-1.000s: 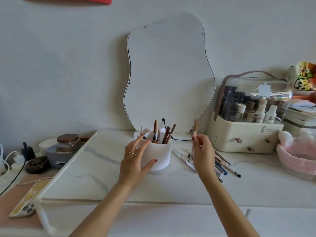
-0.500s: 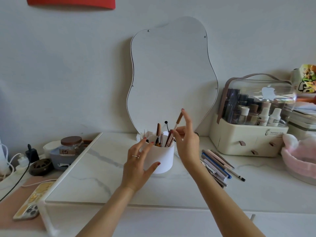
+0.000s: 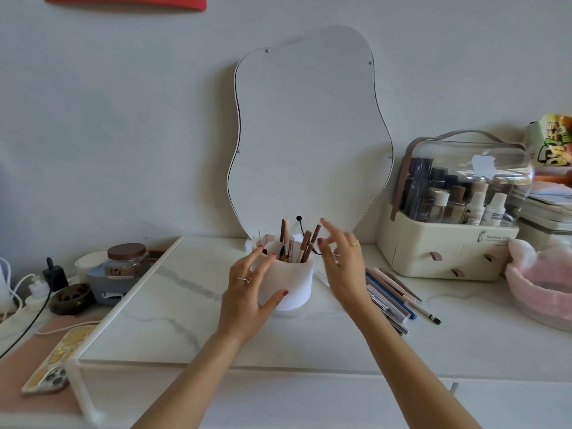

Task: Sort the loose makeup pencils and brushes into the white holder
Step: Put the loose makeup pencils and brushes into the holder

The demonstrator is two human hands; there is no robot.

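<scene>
The white holder (image 3: 294, 281) stands on the marble tabletop before the mirror, with several brown pencils and brushes (image 3: 305, 246) upright inside. My left hand (image 3: 247, 300) cups its left side, fingers on the rim and thumb on the front wall. Just right of the holder, my right hand (image 3: 342, 263) hovers with fingers spread and nothing in it. A pile of loose pencils and pens (image 3: 391, 295) lies on the table right of that hand.
A wavy mirror (image 3: 309, 134) leans on the wall behind. A cream cosmetics case (image 3: 445, 246) sits at right, beside a pink fluffy basket (image 3: 541, 283). At left are a brown-lidded jar (image 3: 126, 260), a phone (image 3: 55, 357) and cables.
My right hand carried a brown pencil from the pile to the holder, dropped it in, and now draws back to the right, empty. My left hand stayed on the holder.
</scene>
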